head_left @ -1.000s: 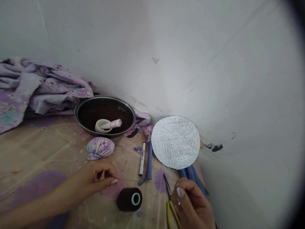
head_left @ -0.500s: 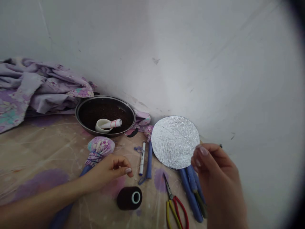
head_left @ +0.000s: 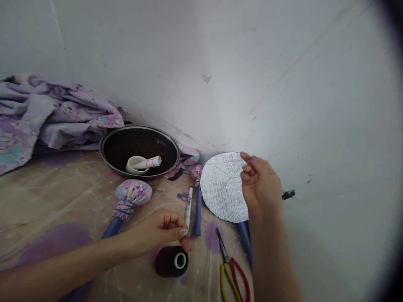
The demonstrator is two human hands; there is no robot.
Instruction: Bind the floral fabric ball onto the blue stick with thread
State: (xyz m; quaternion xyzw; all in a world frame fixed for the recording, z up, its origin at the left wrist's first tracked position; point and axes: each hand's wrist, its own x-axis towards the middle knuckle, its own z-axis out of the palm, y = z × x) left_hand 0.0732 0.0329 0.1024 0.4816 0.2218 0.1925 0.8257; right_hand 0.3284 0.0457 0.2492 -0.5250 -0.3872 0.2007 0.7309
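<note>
My left hand [head_left: 168,230] is closed in a pinch, thumb against the forefinger, just above a dark spool of thread [head_left: 165,262] lying on its side. Its fingertips overlap the lower end of a white marker [head_left: 189,207]. My right hand [head_left: 261,182] is raised in front of the right part of a round silver foil disc [head_left: 222,188], its fingertips pinched near the disc's upper edge. Faint thin lines cross the disc; I cannot tell whether they are thread or creases. Whatever either pinch holds is too fine to make out.
Scissors [head_left: 228,264] with red and yellow handles lie below the disc. Behind stands a dark pan [head_left: 138,142] holding a small white mortar [head_left: 134,165] with a pestle. A cloth-headed blue stick [head_left: 134,193] lies left; bunched floral fabric [head_left: 63,113] sits against the wall.
My right hand has moved left and up, now covering the disc's right part. My left hand has shifted right and slightly down, closer to the spool and over the marker's lower end.
</note>
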